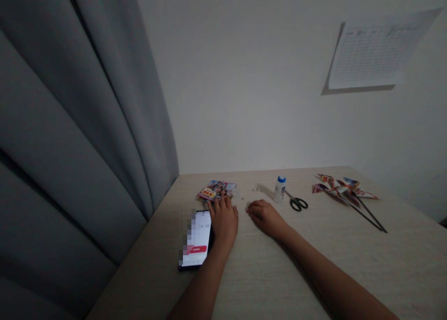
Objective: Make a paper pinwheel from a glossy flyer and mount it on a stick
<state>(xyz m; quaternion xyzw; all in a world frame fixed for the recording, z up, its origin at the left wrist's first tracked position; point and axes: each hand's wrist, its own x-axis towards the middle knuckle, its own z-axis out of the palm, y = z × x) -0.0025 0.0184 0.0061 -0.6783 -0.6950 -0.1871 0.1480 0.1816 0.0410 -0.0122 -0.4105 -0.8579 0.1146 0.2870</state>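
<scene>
My left hand (223,220) lies palm down with its fingers stretched out and apart. Its fingertips reach the near edge of some colourful printed paper pieces (220,188). Under its thumb side and wrist, the right part of a phone (197,241) is covered; the screen is lit. My right hand (267,217) rests on the table a little to the right, fingers curled together. Something small and pale shows at its fingertips, too small to name. Behind it stand a white glue bottle (279,192) with a blue cap and scissors (296,203) with black handles.
Pinwheels (340,187) of printed paper on dark sticks lie at the right of the wooden table (251,273). Tiny scraps are scattered behind my hands. A grey curtain (87,124) hangs at the left, and a printed sheet (370,54) is on the wall.
</scene>
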